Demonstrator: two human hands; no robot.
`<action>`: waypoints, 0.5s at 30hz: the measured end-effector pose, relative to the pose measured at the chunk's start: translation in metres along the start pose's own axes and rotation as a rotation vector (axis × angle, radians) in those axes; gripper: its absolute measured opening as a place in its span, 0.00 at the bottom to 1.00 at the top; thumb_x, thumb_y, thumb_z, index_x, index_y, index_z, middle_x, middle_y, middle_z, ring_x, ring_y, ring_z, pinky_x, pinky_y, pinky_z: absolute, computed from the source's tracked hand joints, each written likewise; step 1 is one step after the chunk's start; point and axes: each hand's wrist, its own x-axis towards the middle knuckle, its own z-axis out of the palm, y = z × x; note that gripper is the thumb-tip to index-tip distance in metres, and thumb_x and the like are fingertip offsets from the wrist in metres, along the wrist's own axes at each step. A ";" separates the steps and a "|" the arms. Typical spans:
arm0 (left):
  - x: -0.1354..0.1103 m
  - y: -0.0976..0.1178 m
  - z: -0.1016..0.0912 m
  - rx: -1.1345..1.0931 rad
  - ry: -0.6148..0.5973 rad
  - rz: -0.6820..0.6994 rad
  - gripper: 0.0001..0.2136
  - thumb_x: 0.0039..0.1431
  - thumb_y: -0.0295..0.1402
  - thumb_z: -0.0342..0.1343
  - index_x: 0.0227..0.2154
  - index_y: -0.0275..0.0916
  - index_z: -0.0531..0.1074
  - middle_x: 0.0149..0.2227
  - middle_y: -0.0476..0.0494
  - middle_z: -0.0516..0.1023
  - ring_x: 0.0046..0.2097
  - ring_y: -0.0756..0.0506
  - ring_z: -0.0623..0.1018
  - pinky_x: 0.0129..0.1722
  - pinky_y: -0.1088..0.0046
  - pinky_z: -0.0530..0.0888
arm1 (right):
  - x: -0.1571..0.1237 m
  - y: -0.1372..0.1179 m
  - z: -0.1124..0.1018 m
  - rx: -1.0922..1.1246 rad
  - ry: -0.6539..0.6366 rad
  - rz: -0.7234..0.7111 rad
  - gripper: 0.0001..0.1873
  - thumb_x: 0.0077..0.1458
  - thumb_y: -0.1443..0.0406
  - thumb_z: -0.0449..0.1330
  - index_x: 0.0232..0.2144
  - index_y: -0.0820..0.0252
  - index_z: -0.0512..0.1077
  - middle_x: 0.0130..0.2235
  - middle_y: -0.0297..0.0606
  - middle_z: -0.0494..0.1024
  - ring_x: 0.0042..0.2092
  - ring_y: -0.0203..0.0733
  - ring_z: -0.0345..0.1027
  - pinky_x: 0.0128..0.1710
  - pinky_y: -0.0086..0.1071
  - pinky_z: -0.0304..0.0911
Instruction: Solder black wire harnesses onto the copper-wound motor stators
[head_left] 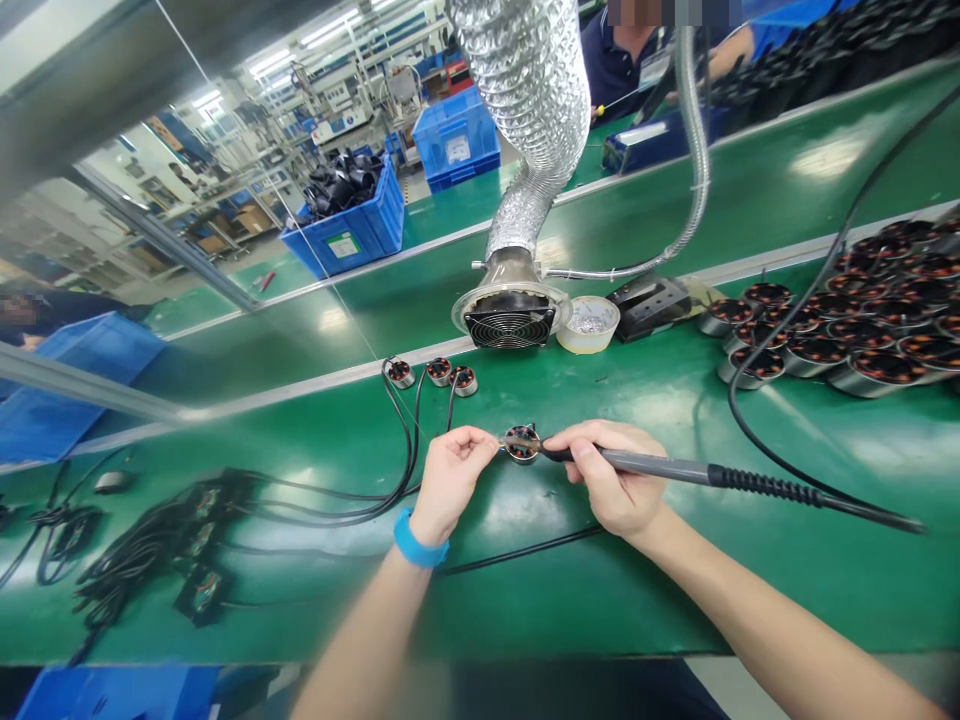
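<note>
My right hand is closed round the grey handle of a soldering iron, whose tip points left over a small round motor part with copper windings. My left hand, with a blue wristband, pinches a thin strand at the left side of this part, apparently solder wire. A fine line comes down from the upper left towards that hand. The fingers partly hide the strand's end. Behind the motor part stand several similar small motors with black cables attached.
A fume extractor on a foil duct hangs beyond my hands, beside a tub of metal shavings. Many larger motor parts crowd the right. Black cables lie left. Across the bench, a person holds a yellow-handled tool.
</note>
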 end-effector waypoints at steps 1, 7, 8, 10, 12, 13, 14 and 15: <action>0.000 0.000 0.000 -0.003 -0.002 0.000 0.08 0.51 0.35 0.63 0.25 0.35 0.75 0.23 0.51 0.70 0.24 0.55 0.62 0.27 0.77 0.61 | 0.000 0.000 0.000 0.004 0.005 0.012 0.12 0.61 0.68 0.54 0.29 0.58 0.76 0.20 0.31 0.75 0.19 0.36 0.69 0.24 0.31 0.67; 0.001 -0.001 0.001 0.001 -0.004 0.010 0.08 0.51 0.35 0.64 0.25 0.35 0.76 0.23 0.50 0.71 0.24 0.55 0.61 0.26 0.77 0.61 | 0.000 -0.001 0.001 0.005 -0.008 0.005 0.13 0.60 0.68 0.54 0.28 0.58 0.77 0.19 0.31 0.74 0.19 0.36 0.69 0.23 0.31 0.66; 0.001 -0.002 0.001 0.004 -0.003 0.012 0.08 0.51 0.35 0.64 0.25 0.35 0.76 0.23 0.50 0.71 0.24 0.55 0.62 0.26 0.77 0.61 | 0.001 -0.001 0.001 0.007 -0.009 0.001 0.13 0.60 0.68 0.54 0.28 0.59 0.76 0.19 0.31 0.74 0.19 0.36 0.68 0.23 0.31 0.66; 0.001 -0.002 0.000 0.008 -0.004 0.015 0.08 0.51 0.35 0.64 0.25 0.35 0.76 0.23 0.50 0.71 0.24 0.55 0.62 0.27 0.77 0.61 | 0.000 -0.001 0.001 0.018 -0.008 0.003 0.12 0.60 0.68 0.54 0.28 0.59 0.76 0.19 0.31 0.75 0.19 0.35 0.68 0.23 0.30 0.66; 0.000 -0.002 0.000 0.013 -0.003 0.015 0.08 0.52 0.36 0.63 0.25 0.35 0.76 0.23 0.50 0.71 0.24 0.55 0.63 0.27 0.77 0.62 | -0.001 0.000 0.001 0.029 0.002 0.018 0.12 0.60 0.68 0.54 0.28 0.59 0.77 0.19 0.31 0.74 0.18 0.35 0.68 0.22 0.30 0.65; 0.000 -0.002 0.000 0.014 -0.003 0.013 0.08 0.52 0.36 0.63 0.25 0.35 0.76 0.23 0.50 0.72 0.24 0.54 0.63 0.27 0.77 0.62 | -0.002 0.000 0.001 0.033 0.015 0.031 0.12 0.60 0.67 0.54 0.29 0.58 0.77 0.19 0.31 0.74 0.18 0.35 0.68 0.22 0.30 0.65; 0.001 -0.002 0.000 0.015 -0.004 0.011 0.08 0.52 0.36 0.63 0.26 0.35 0.76 0.24 0.50 0.72 0.24 0.54 0.63 0.28 0.77 0.62 | -0.003 0.001 0.000 0.037 0.032 0.048 0.13 0.60 0.67 0.54 0.29 0.58 0.77 0.19 0.31 0.74 0.18 0.35 0.68 0.21 0.30 0.65; 0.001 -0.003 0.000 0.016 -0.006 0.008 0.08 0.52 0.36 0.63 0.26 0.35 0.76 0.24 0.50 0.72 0.24 0.54 0.63 0.28 0.77 0.62 | -0.004 0.001 0.000 0.039 0.052 0.065 0.13 0.61 0.67 0.54 0.29 0.58 0.77 0.20 0.32 0.74 0.19 0.36 0.68 0.20 0.30 0.64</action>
